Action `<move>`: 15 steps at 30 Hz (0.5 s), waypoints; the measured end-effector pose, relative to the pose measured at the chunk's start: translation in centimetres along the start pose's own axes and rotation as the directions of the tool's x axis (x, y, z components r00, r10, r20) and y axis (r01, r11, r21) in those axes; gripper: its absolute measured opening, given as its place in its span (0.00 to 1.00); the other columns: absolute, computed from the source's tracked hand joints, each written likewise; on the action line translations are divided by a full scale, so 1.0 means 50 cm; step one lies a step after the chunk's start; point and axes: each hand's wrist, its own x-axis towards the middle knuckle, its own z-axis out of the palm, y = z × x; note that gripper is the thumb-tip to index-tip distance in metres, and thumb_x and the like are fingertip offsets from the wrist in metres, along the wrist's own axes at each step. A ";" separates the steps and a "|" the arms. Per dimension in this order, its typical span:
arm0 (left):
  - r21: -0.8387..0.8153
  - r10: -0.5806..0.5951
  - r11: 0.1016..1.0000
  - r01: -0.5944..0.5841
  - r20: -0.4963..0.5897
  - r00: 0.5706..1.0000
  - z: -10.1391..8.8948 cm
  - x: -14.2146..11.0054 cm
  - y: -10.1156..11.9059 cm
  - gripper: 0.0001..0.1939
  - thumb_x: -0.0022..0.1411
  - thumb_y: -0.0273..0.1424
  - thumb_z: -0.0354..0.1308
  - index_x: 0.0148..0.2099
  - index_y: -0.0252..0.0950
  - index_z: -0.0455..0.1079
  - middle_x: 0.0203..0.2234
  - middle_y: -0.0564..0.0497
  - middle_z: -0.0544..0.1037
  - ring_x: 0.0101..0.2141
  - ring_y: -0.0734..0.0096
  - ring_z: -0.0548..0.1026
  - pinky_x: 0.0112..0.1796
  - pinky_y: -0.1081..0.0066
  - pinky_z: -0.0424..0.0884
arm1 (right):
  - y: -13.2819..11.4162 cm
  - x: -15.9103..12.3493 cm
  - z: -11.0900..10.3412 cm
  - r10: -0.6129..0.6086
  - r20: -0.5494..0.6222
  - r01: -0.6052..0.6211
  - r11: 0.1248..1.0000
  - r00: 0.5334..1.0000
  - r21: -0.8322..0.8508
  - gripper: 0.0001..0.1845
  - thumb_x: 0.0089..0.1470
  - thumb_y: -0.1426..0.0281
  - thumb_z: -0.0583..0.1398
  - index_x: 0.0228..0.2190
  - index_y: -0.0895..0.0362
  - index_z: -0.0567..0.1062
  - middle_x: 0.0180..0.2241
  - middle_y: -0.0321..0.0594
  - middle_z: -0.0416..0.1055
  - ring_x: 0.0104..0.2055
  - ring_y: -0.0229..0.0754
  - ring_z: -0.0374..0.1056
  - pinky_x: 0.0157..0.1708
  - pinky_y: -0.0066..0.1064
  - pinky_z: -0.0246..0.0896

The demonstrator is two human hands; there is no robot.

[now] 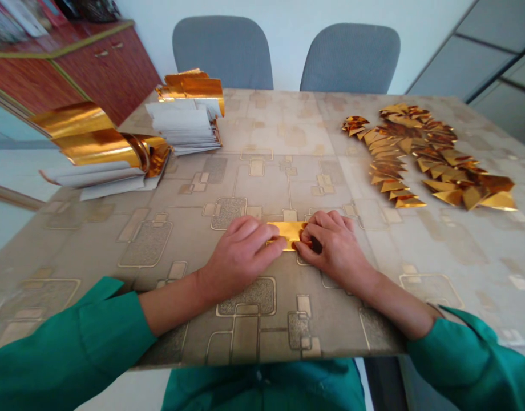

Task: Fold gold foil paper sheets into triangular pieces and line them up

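Observation:
A small strip of gold foil paper (291, 232) lies flat near the middle of the table, stretched between my two hands. My left hand (244, 251) pinches its left end, with thumb and fingertips on the paper. At the other end, the curled fingers of my right hand (333, 242) grip the foil, and they hide part of its right side. On the right of the table are rows of folded gold foil pieces (391, 162), pointed and overlapping in chains. Two stacks of gold-and-white paper sheets, a nearer stack (112, 177) and a farther stack (183, 123), rest at the left.
The table (262, 177) has a patterned, shiny cover, and its front edge is close to my body. Two grey chairs (222, 51) stand behind the far edge. A reddish wooden cabinet (108, 68) is at the back left, and pale panels (485, 57) line the right.

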 end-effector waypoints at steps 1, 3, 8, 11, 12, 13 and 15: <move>0.008 0.084 0.996 -0.084 -0.008 0.996 -0.002 -0.001 0.007 0.07 0.71 0.27 0.52 0.47 0.35 0.71 0.39 0.49 0.77 0.39 0.64 0.70 0.45 0.62 0.66 | 0.000 0.000 0.001 0.002 0.000 -0.002 1.000 1.000 -0.006 0.11 0.55 0.67 0.63 0.23 0.54 0.70 0.33 0.38 0.71 0.39 0.45 0.60 0.40 0.39 0.46; 0.025 0.150 0.988 -0.151 0.038 0.988 -0.003 -0.002 0.021 0.10 0.71 0.25 0.50 0.50 0.32 0.71 0.39 0.47 0.77 0.39 0.64 0.70 0.45 0.62 0.67 | 0.001 0.000 0.003 0.004 -0.005 -0.004 1.000 1.000 -0.012 0.11 0.55 0.67 0.63 0.23 0.54 0.70 0.33 0.38 0.70 0.39 0.45 0.60 0.40 0.39 0.46; 0.010 0.093 0.995 -0.096 0.146 0.985 0.010 -0.009 0.028 0.13 0.73 0.26 0.46 0.49 0.31 0.72 0.36 0.46 0.76 0.37 0.65 0.70 0.39 0.64 0.69 | 0.000 0.001 0.004 -0.013 -0.016 0.013 1.000 1.000 -0.022 0.10 0.55 0.67 0.62 0.24 0.54 0.70 0.32 0.39 0.70 0.39 0.45 0.60 0.40 0.39 0.46; -0.047 0.087 0.996 -0.081 0.143 0.986 0.013 -0.012 0.021 0.14 0.73 0.27 0.46 0.49 0.30 0.72 0.35 0.46 0.75 0.37 0.64 0.70 0.39 0.64 0.70 | 0.005 -0.002 0.002 0.023 0.005 -0.023 0.999 1.000 -0.023 0.09 0.55 0.66 0.63 0.26 0.54 0.70 0.33 0.39 0.69 0.39 0.46 0.60 0.40 0.38 0.47; -0.066 0.088 0.995 -0.079 0.146 0.985 0.012 -0.012 0.019 0.14 0.73 0.27 0.46 0.49 0.30 0.72 0.36 0.45 0.75 0.37 0.64 0.70 0.40 0.64 0.71 | 0.008 -0.004 0.000 0.036 0.014 -0.035 0.999 0.999 -0.015 0.07 0.56 0.66 0.63 0.28 0.54 0.71 0.34 0.39 0.69 0.40 0.46 0.61 0.41 0.38 0.47; -0.082 0.090 0.994 -0.079 0.151 0.984 0.010 -0.012 0.018 0.13 0.72 0.27 0.47 0.50 0.30 0.72 0.36 0.45 0.75 0.38 0.63 0.71 0.40 0.64 0.71 | 0.012 -0.006 -0.002 0.046 0.019 -0.046 0.999 0.999 -0.006 0.06 0.56 0.66 0.63 0.30 0.54 0.71 0.35 0.39 0.70 0.41 0.46 0.61 0.41 0.38 0.48; -0.097 0.099 0.992 -0.083 0.167 0.981 0.007 -0.012 0.016 0.14 0.72 0.28 0.47 0.51 0.29 0.71 0.37 0.44 0.75 0.39 0.62 0.71 0.41 0.62 0.71 | 0.020 -0.011 -0.006 0.051 0.014 -0.051 0.999 0.999 0.012 0.05 0.56 0.66 0.63 0.32 0.53 0.72 0.36 0.39 0.70 0.41 0.46 0.61 0.42 0.38 0.48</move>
